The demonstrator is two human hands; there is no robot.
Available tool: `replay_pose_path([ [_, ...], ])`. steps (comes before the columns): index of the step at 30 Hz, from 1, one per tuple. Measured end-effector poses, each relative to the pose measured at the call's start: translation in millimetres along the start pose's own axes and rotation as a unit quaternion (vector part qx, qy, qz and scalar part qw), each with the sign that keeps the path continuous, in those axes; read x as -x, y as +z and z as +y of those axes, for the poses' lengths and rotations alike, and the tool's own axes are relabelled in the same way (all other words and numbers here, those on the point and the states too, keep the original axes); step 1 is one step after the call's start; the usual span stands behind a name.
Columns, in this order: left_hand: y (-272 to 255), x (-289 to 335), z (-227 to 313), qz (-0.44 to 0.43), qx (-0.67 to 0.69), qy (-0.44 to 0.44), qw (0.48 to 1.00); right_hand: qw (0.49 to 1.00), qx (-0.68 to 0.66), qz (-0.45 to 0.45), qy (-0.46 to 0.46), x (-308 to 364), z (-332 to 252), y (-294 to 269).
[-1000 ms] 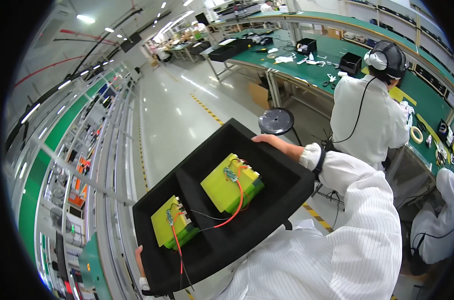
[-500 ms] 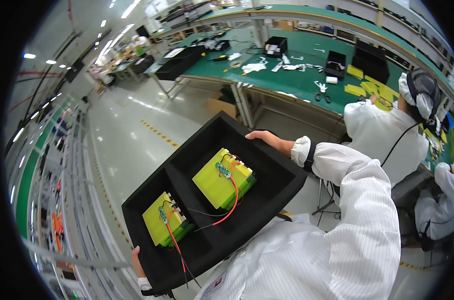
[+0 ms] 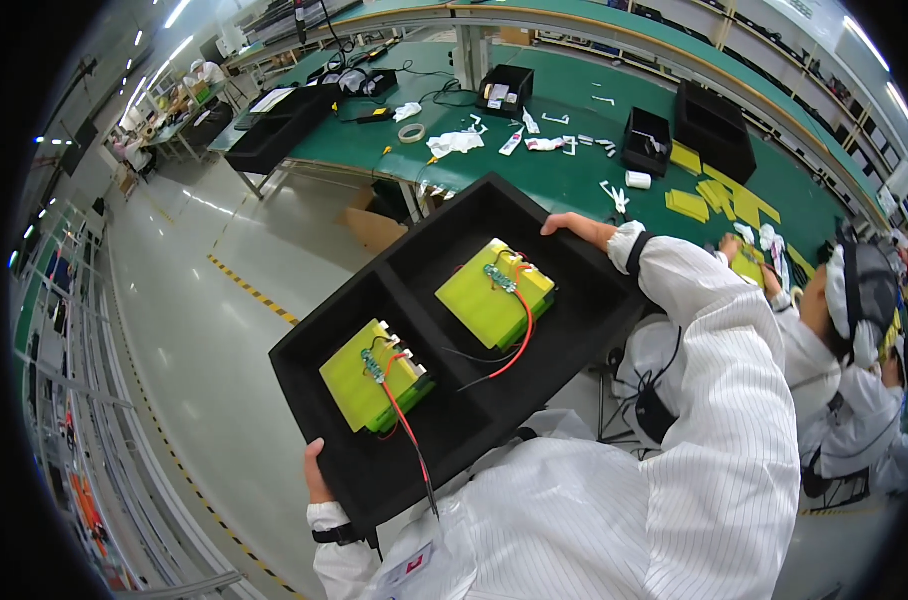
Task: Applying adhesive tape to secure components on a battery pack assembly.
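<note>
holding a black tray (image 3: 414, 310) between left hand (image 3: 317, 472) and right hand (image 3: 577, 230), with two batteries (image 3: 489, 300) lying apart inside, possibly liable to slide if tipped or snag by an overhanging wire (image 3: 414, 442).

Tray (image 3: 409, 305) black; battery packs (image 3: 474, 305) yellow-green; leads (image 3: 527, 330) red and black; sleeve (image 3: 714, 350) white, pinstriped; worktop (image 3: 574, 185) green; floor tape (image 3: 254, 290) striped yellow-black.

Green workbench (image 3: 574, 172), tape roll (image 3: 411, 141), yellow sheets (image 3: 687, 206), striped floor marking (image 3: 252, 288)
</note>
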State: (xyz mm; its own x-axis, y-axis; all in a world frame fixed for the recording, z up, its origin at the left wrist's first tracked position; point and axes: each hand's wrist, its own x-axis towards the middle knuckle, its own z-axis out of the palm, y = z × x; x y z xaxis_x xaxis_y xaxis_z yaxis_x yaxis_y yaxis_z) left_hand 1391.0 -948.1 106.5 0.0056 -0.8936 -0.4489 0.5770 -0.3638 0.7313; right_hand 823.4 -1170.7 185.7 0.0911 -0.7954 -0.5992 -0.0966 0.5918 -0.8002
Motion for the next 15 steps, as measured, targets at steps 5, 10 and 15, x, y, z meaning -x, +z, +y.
replay_pose_path([
  [5, 48.1, -59.0, -23.3, 0.029, -0.008, -0.031, 0.999, 0.999, 0.023, 0.023, 0.007, -58.2, -26.5, -70.5],
  [10, 93.4, -101.2, -42.6, 0.064, -0.039, -0.019, 0.997, 0.999, 0.024, -0.027, 0.036, -93.0, -56.9, -118.5],
  [15, 135.1, -131.4, -53.1, 0.095, -0.013, -0.024, 0.995, 0.998, 0.055, -0.002, 0.032, -164.4, -51.3, -161.2],
])
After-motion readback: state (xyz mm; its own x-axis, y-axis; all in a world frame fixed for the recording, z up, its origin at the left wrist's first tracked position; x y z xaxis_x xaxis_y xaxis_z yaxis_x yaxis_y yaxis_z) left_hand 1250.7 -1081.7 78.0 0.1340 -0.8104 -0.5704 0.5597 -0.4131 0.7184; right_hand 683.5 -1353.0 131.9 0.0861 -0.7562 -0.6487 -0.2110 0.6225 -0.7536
